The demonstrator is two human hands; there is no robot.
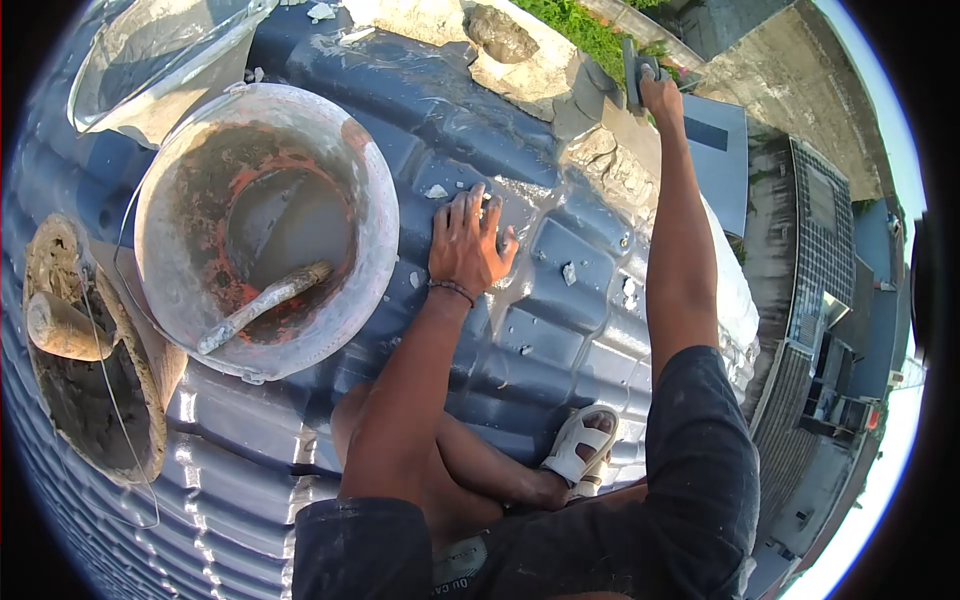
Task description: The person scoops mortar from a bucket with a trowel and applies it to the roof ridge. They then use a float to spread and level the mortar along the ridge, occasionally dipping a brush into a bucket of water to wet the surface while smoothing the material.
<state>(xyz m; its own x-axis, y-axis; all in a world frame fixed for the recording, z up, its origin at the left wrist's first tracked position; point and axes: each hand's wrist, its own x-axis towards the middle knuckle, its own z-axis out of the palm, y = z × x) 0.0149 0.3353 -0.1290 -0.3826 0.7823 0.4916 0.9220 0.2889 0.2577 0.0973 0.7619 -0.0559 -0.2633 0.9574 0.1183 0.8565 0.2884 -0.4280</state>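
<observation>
My left hand (470,243) rests on the blue roof tiles (555,260) with its fingers spread and nothing in it. My right arm reaches far out, and my right hand (658,92) is closed on the handle of a trowel (632,76) beside the wet mortar (597,110) at the roof's edge. Left of my left hand stands a large round bucket (375,215) with grey liquid at its bottom. A brush (262,308) smeared with cement leans inside that bucket.
A second bucket (190,85) stands at the upper left. At the lower left, a mortar-caked container (150,400) holds a wooden handle (65,328). Small mortar chips lie on the tiles. My sandalled foot (585,445) is low centre. Beyond the edge are lower roofs (775,240).
</observation>
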